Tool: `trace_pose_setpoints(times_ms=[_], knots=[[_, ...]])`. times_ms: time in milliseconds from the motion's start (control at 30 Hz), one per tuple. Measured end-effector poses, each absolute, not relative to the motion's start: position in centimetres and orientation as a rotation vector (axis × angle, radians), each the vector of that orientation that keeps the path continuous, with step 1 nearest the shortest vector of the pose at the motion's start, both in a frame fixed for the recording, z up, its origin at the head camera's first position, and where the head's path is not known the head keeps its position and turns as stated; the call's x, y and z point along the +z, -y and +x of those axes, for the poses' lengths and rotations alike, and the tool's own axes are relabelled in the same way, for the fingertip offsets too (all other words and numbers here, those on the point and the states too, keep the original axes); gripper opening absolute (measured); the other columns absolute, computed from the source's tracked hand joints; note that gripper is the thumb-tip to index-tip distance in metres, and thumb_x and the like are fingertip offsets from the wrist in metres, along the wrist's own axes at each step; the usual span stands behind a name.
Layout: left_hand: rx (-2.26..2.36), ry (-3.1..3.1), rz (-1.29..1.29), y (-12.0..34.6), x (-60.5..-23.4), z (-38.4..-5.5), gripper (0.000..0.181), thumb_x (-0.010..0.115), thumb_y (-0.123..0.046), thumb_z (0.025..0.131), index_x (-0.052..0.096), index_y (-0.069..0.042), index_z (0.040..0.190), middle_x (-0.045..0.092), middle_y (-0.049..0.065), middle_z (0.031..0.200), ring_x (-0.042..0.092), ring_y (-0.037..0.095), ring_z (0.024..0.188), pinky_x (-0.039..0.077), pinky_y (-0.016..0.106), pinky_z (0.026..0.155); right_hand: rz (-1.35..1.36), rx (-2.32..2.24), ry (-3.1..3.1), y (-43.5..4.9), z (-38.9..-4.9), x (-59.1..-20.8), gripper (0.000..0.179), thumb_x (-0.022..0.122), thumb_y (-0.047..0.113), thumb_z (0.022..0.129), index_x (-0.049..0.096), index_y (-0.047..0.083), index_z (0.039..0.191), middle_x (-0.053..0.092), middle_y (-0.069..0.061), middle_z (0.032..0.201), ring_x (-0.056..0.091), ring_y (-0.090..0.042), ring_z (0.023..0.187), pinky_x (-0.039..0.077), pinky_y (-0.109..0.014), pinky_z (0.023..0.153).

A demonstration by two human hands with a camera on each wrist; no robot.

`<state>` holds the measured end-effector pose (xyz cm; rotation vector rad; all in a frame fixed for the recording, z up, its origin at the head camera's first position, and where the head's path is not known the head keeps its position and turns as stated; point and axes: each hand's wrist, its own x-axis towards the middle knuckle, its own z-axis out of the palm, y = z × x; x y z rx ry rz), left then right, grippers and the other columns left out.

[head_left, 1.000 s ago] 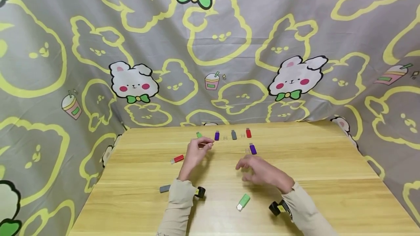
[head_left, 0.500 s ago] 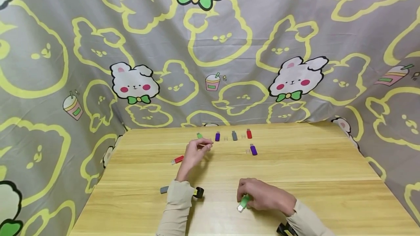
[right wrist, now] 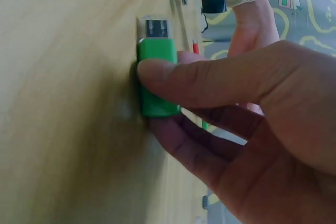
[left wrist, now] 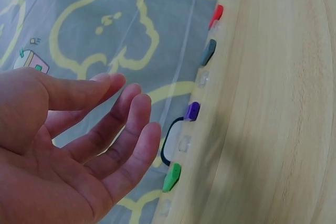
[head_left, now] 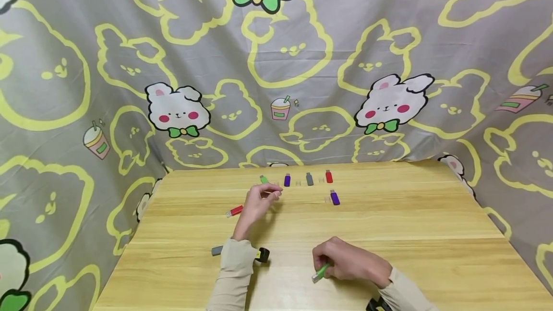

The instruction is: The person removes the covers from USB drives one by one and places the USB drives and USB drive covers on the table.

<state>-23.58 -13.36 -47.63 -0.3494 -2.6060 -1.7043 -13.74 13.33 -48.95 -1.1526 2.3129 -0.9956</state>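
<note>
At near part of wooden table (head_left: 410,234), right hand (head_left: 352,260) pinches green USB stick (right wrist: 157,51), metal plug (right wrist: 156,28) showing; farther back, left hand (head_left: 258,203) hovers relaxed, grasping nothing, near second green stick (left wrist: 171,177) and purple stick (head_left: 287,180); grey stick (head_left: 309,179), red stick (head_left: 329,177) in same row.

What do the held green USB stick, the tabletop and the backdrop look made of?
Green USB stick: likely smooth plastic, from its even, faintly glossy colour; silvery plug looks metal. Tabletop: wood or laminate, satin, by grain and sheen. Backdrop: matte printed fabric, given its folds.
</note>
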Motion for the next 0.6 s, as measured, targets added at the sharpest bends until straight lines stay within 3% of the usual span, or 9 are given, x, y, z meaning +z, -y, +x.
trace_pose_setpoints(times_ms=[333, 600], knots=[[-1.706, 2.597, -0.409, 13.0, -47.3, -23.3, 0.015, 0.065, -0.003, 0.100, 0.075, 0.002, 0.109, 0.073, 0.011, 0.102, 0.070, 0.026, 0.092, 0.057, 0.027, 0.075, -1.056, -1.181, -2.431, -14.3, -15.7, -48.3, 0.021, 0.076, -0.003, 0.089, 0.073, 0.015, 0.100, 0.069, 0.009, 0.093, 0.062, -0.003, 0.082, 0.057, -0.023, 0.072], [-1.811, 2.565, -0.443, 12.6, -46.6, -22.9, 0.016, 0.064, -0.006, 0.102, 0.075, -0.001, 0.112, 0.074, 0.013, 0.101, 0.070, 0.030, 0.092, 0.059, 0.054, 0.085, -0.997, -1.424, -2.606, -13.7, -18.3, -46.5, 0.018, 0.077, 0.000, 0.089, 0.076, 0.011, 0.103, 0.073, 0.004, 0.098, 0.067, -0.009, 0.085, 0.060, -0.027, 0.075]])
